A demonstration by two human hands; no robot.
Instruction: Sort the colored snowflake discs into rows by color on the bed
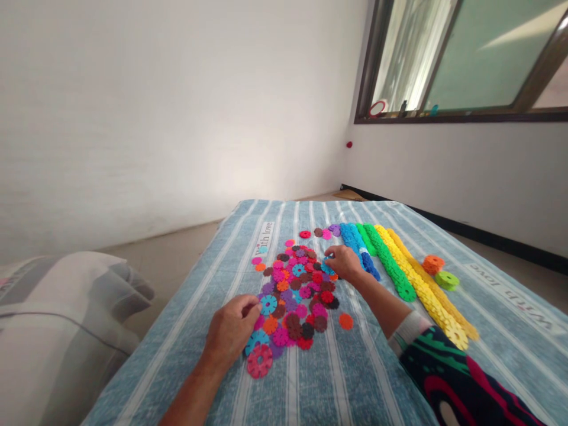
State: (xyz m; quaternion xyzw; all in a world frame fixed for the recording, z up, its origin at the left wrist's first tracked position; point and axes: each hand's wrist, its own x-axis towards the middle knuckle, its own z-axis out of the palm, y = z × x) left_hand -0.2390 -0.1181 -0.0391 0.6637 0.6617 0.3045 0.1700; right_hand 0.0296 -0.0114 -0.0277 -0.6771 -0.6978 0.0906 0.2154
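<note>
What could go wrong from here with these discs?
1. The mixed-color pile has overlapping discs, so lifting one might drag neighbors along.
2. The right hand is right by the blue rows and could nudge them.
3. The right forearm appears close to the green row; it may brush it.

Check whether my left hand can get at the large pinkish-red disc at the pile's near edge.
Probably yes: the pinkish-red disc looks uncovered, and the left hand is close by; nothing seems to block it.
</note>
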